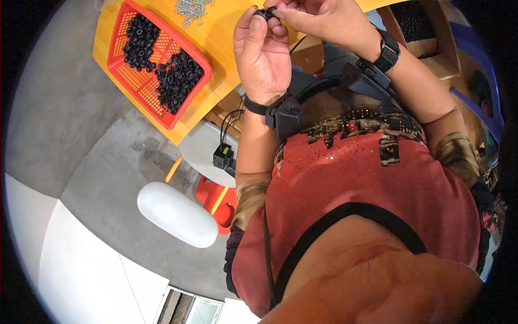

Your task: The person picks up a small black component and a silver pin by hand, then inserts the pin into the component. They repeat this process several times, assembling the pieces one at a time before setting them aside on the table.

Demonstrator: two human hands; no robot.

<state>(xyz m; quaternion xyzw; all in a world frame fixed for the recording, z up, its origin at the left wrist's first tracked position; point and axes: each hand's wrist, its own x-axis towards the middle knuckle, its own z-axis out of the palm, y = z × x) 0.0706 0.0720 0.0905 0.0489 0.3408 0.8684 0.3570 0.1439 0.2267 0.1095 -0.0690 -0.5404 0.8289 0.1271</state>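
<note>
At the top of the head view both my hands meet at a small round black plastic part. My left hand, palm turned up, pinches this part between thumb and fingers. From the right, my right hand comes in with thumb and forefinger closed on the part's edge. Fingertips cover some of it, so its exact kind is unclear. To the left of my hands, an orange-red plastic basket sits on the yellow table. Inside are black ring-like pieces and a heap of smaller black parts.
Small silvery screws lie loose beyond the basket. At the right stands a cardboard box holding dark small parts. A white stool with yellow legs and a red plastic object are on the floor at left. A black cabled device hangs beside my left forearm.
</note>
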